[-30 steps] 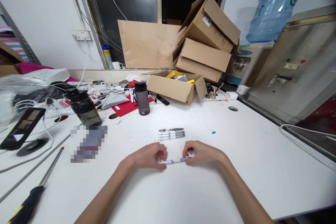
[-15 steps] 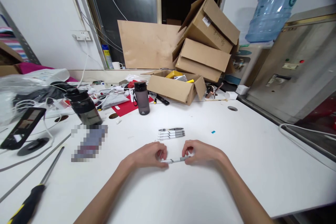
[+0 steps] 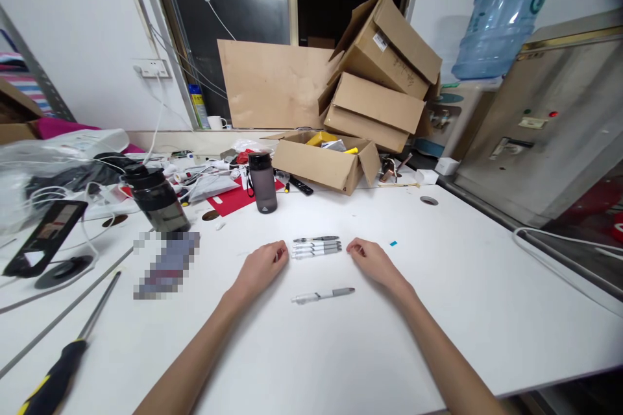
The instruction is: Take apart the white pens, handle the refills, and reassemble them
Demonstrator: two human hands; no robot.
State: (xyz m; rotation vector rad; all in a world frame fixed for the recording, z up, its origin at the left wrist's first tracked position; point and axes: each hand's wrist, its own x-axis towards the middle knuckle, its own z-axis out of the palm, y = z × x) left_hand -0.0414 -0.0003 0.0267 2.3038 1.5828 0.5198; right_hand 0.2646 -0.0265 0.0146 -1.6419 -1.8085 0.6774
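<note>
A white and grey pen (image 3: pixel 323 296) lies by itself on the white table (image 3: pixel 311 356), touched by neither hand. Beyond it, several pens (image 3: pixel 317 248) rest side by side in a small stack of rows, the farthest one darker. My left hand (image 3: pixel 267 262) is at the left ends of these pens, its fingers curled together with nothing visible in them. At their right ends, a little apart, is my right hand (image 3: pixel 372 259), also with curled fingers and nothing visible in it.
A dark bottle (image 3: pixel 263 183) and an open cardboard box (image 3: pixel 326 162) stand behind the pens. To the left are a black shaker bottle (image 3: pixel 154 198), a phone on a stand (image 3: pixel 46 237) and a screwdriver (image 3: pixel 73 353). A small blue piece (image 3: pixel 393 244) lies right.
Both hands have let go of the single pen, which now lies on the table. They have moved forward and apart, to either end of the grouped pens.
</note>
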